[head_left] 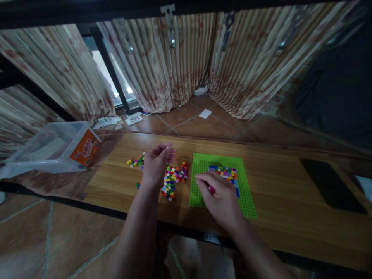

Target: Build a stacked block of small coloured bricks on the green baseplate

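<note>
Hands work over a wooden table [290,217] at the centre of the frame. The right hand [221,199] rests on the lower left part of a green baseplate [247,201], fingers curled around what looks like a small red brick [211,190], though the view is too dim to be sure. Just beyond its fingertips, a patch of multicoloured bricks [225,172] is already pressed onto the plate. The left hand [155,164] hovers left of centre, loosely closed with fingertips pinched together; whether it holds a brick cannot be told. Beneath and beside it lies a loose pile of small coloured bricks [173,180]. A clear plastic tub [49,149] with an orange label lies tipped at the left edge; a dark phone [331,184] sits at right. Pressing a brick down off the studs could shift the unanchored plate, and a sweeping left wrist could scatter the loose pile off the table's near edge.
</note>
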A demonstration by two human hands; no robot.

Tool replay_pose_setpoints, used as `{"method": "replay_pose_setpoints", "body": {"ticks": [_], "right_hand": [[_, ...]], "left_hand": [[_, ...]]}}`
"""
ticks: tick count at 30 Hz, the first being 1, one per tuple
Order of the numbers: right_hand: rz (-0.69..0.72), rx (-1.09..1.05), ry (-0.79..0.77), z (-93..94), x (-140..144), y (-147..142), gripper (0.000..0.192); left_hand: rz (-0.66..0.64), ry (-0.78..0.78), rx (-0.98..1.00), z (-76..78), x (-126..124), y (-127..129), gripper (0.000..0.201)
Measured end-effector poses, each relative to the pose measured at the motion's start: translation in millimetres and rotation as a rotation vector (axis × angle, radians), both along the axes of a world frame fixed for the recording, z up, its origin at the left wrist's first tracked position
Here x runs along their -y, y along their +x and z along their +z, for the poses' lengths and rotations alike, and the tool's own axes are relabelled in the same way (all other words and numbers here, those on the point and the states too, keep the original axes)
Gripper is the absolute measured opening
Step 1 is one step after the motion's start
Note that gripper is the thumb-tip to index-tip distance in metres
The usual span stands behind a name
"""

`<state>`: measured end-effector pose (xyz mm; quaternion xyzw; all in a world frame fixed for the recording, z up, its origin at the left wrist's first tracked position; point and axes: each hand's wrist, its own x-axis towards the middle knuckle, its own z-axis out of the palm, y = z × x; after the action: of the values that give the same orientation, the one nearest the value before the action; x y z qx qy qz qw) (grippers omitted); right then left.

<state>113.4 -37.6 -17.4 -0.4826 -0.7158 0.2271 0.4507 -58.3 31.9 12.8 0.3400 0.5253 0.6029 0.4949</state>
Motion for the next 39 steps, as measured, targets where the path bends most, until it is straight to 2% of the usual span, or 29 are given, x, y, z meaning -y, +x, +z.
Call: {"method": "replay_pose_setpoints", "body": {"ticks": [3,7,12,16,21,28,30,32,35,37,39], "right_hand": [[0.052,0.207,-0.072,-13.7,0,-23,0.023],[-0.028,0.353,-0.096,-26.1,-5,-35,0.029],[-0.047,0.376,-0.062,-36.2,-10,-44,0.032],[-0.101,0.415,-0.108,-41.6,-15,-51,0.033],[-0.088,0.455,-0.165,-40.9,-20,-53,0.033],[-0.089,0.398,-0.134,-35.8,-17,-50,0.032],[-0.094,0.326,-0.104,-29.3,-16,-47,0.030],[-0.108,0.233,-0.070,-21.7,-16,-41,0.028],[-0.120,0.098,-0.058,-13.6,-16,-32,0.025],[-0.123,0.017,-0.079,-11.6,-15,-26,0.024],[-0.131,-0.058,-0.104,-10.5,-13,-21,0.024]], "left_hand": [[-0.004,-0.004,0.013,0.7,2,-2,0.027],[0.006,-0.002,0.016,-1.0,3,-6,0.030],[-0.047,-0.011,0.044,-2.1,4,-7,0.030],[-0.068,-0.029,0.060,-0.6,6,-7,0.031],[-0.086,-0.042,0.071,-0.1,6,-6,0.024],[-0.136,-0.051,-0.125,-13.2,3,-6,0.014],[-0.217,-0.028,-0.225,-15.7,5,-6,0.013],[-0.362,-0.027,-0.298,-15.3,9,-3,0.017],[-0.579,-0.080,-0.281,-11.9,14,4,0.025],[-0.635,-0.103,-0.231,-10.3,16,9,0.021],[-0.634,-0.115,-0.193,-10.1,16,14,0.014]]}}
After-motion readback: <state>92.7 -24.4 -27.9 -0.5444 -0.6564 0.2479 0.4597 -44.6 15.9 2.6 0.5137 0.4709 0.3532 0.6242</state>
